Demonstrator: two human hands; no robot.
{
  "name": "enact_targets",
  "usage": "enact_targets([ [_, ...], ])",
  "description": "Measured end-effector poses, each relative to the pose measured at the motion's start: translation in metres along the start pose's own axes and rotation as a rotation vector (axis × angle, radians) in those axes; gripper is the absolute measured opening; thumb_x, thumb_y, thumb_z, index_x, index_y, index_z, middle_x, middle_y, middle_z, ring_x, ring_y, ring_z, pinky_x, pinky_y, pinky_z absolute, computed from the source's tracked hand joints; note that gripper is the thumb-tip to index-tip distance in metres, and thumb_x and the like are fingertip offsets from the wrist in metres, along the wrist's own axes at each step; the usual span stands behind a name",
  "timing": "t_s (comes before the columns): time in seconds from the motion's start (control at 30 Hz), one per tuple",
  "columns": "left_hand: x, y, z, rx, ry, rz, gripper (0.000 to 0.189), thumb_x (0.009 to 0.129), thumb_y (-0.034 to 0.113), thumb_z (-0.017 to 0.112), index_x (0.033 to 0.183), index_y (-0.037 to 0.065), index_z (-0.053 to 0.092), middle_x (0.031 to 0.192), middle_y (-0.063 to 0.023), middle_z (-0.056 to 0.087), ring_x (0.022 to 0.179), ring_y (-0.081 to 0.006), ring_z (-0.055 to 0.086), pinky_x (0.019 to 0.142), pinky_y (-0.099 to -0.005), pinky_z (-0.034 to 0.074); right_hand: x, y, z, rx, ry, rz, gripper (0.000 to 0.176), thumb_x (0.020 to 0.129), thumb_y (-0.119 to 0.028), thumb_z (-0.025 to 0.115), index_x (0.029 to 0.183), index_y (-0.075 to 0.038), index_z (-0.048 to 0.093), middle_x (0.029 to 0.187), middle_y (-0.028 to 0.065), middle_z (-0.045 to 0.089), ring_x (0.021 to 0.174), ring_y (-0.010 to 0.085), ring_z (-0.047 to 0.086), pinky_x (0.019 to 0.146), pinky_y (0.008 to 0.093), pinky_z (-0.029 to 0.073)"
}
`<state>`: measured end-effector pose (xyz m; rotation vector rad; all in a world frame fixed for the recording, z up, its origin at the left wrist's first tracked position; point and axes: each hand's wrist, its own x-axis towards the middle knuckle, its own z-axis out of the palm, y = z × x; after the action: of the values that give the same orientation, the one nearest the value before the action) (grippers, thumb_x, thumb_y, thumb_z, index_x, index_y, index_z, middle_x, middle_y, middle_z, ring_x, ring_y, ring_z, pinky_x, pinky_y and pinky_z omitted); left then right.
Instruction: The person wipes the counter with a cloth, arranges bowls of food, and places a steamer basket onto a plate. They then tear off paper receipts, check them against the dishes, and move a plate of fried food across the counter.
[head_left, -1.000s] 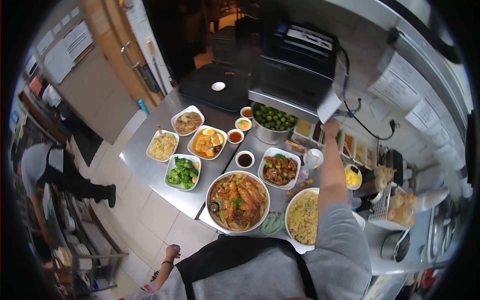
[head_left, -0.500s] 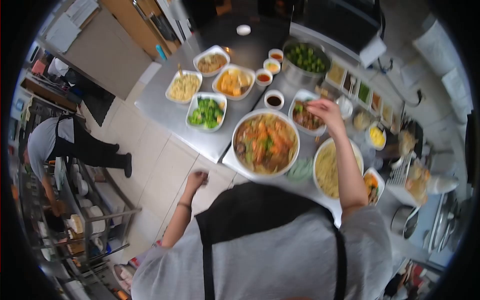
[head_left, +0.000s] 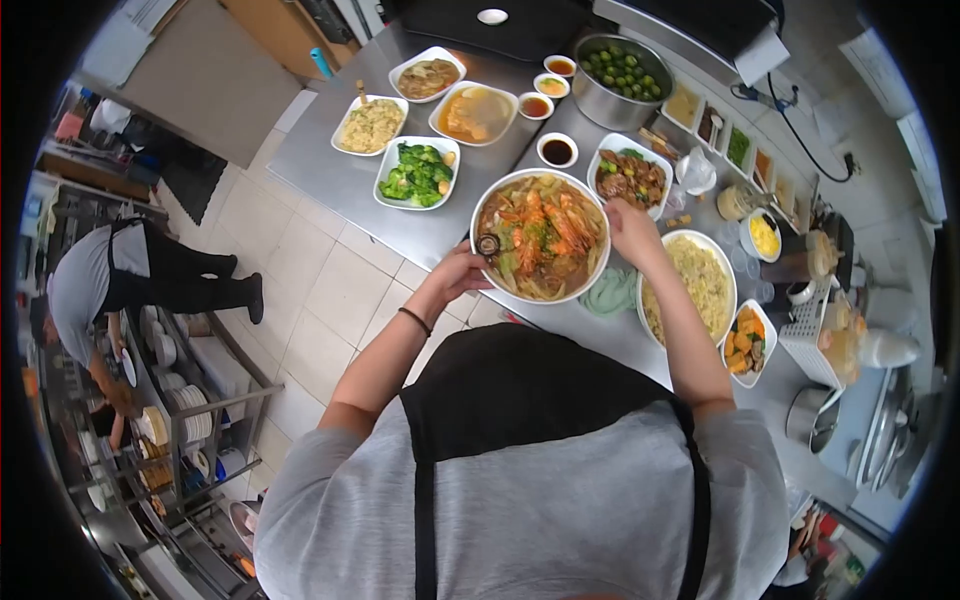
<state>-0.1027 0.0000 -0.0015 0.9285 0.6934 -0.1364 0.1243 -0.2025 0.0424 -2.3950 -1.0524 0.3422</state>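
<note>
A large round white bowl (head_left: pixel 541 236) of shrimp, greens and broth sits near the front edge of the steel counter. My left hand (head_left: pixel 462 272) holds its left rim, fingers at its side. At the upper right rim is my right hand (head_left: pixel 630 228), its fingers curled against the bowl. Just beyond that hand stands a white dish of meat with greens (head_left: pixel 630 180). A small cup of dark sauce (head_left: pixel 557 151) is behind the bowl. To the right lies a round bowl of yellow food (head_left: pixel 690 285), partly behind my right forearm, with a green cloth (head_left: pixel 610 292) beside it.
Dishes of broccoli (head_left: pixel 417 174), noodles (head_left: pixel 370 126) and soup (head_left: pixel 474 112) stand at the left. A steel pot of green vegetables (head_left: pixel 622 80) is at the back. Topping trays (head_left: pixel 740 146) line the right. A co-worker (head_left: pixel 150 270) bends over a shelf at far left.
My right hand has left the meat dish and moved to the large bowl's rim. My left hand has come up and right to grip the bowl's left side.
</note>
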Motion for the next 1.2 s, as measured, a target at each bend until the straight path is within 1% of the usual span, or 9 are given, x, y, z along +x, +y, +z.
enact_targets([
  [0.2,0.009,-0.004,0.000,0.004,0.087,0.028,0.059,0.062,-0.006,0.045,0.119,0.005,0.036,0.098,-0.0136,0.055,0.068,-0.0268,0.063,0.054,-0.0366,0.056,-0.002,0.050,0.056,0.451,0.041,0.077,0.028,0.069,0.003,0.045,0.095,-0.008,0.042,0.067,0.0083,0.050,0.065,0.0228,0.053,0.061,0.0328,0.041],
  [0.33,-0.002,-0.017,-0.016,-0.029,0.136,0.156,0.053,0.064,-0.003,0.046,0.116,0.000,0.042,0.090,-0.0083,0.058,0.067,-0.0178,0.060,0.057,-0.0309,0.054,-0.010,0.030,0.035,0.621,-0.057,0.172,0.019,0.074,0.001,0.048,0.090,-0.009,0.044,0.066,0.0058,0.052,0.057,0.0146,0.051,0.053,0.0289,0.040],
  [0.4,-0.028,-0.001,-0.010,-0.177,0.012,0.238,0.056,0.064,-0.003,0.044,0.120,0.000,0.039,0.107,-0.0103,0.053,0.095,-0.0204,0.055,0.079,-0.0344,0.050,-0.013,0.006,0.016,0.659,-0.026,0.088,0.014,0.083,-0.007,0.053,0.093,-0.010,0.043,0.082,0.0026,0.052,0.072,0.0100,0.051,0.063,0.0230,0.043],
  [0.53,-0.075,0.029,-0.032,-0.395,0.021,0.229,0.067,0.059,-0.005,0.045,0.124,-0.001,0.034,0.120,-0.0150,0.046,0.110,-0.0305,0.046,0.090,-0.0454,0.042,0.001,-0.046,-0.006,1.253,-0.210,0.015,0.020,0.081,-0.005,0.053,0.099,-0.010,0.045,0.097,0.0044,0.052,0.089,0.0128,0.053,0.074,0.0272,0.046],
  [0.77,-0.127,0.075,-0.149,-0.485,0.165,0.376,0.066,0.054,-0.001,0.048,0.119,-0.003,0.039,0.119,-0.0184,0.046,0.108,-0.0357,0.047,0.086,-0.0537,0.043,0.046,-0.130,0.055,1.161,-0.284,-0.174,0.035,0.082,-0.010,0.055,0.115,-0.008,0.045,0.103,0.0057,0.052,0.090,0.0115,0.053,0.076,0.0260,0.045],
  [0.83,-0.137,0.094,-0.189,-0.402,0.230,0.428,0.059,0.055,0.001,0.048,0.114,-0.002,0.044,0.113,-0.0165,0.052,0.102,-0.0326,0.052,0.083,-0.0469,0.048,0.049,-0.158,0.081,1.151,-0.306,-0.229,0.031,0.083,-0.012,0.054,0.113,-0.005,0.048,0.102,0.0060,0.053,0.093,0.0115,0.053,0.077,0.0237,0.044],
  [0.87,-0.139,0.104,-0.211,-0.393,0.272,0.451,0.057,0.056,0.001,0.048,0.112,-0.002,0.044,0.112,-0.0167,0.052,0.100,-0.0322,0.054,0.080,-0.0453,0.050,0.054,-0.172,0.099,1.139,-0.167,-0.305,0.028,0.079,-0.015,0.058,0.105,-0.006,0.053,0.091,0.0050,0.058,0.078,0.0108,0.055,0.068,0.0235,0.045],
  [0.97,-0.134,0.136,-0.301,-0.397,0.366,0.402,0.052,0.058,0.002,0.048,0.109,-0.003,0.044,0.113,-0.0194,0.050,0.087,-0.0330,0.059,0.069,-0.0414,0.054,0.060,-0.203,0.113,1.097,-0.260,-0.214,0.030,0.080,-0.010,0.058,0.108,-0.005,0.051,0.095,0.0052,0.056,0.089,0.0096,0.054,0.077,0.0224,0.044],
  [1.2,-0.091,0.195,-0.398,-0.424,0.454,0.493,0.054,0.058,-0.001,0.046,0.111,-0.006,0.039,0.105,-0.0231,0.051,0.094,-0.0375,0.054,0.073,-0.0483,0.052,0.046,-0.200,0.131,0.844,0.213,-0.019,0.015,0.067,-0.006,0.069,0.080,-0.005,0.060,0.073,0.0042,0.062,0.069,0.0119,0.059,0.063,0.0252,0.048],
])
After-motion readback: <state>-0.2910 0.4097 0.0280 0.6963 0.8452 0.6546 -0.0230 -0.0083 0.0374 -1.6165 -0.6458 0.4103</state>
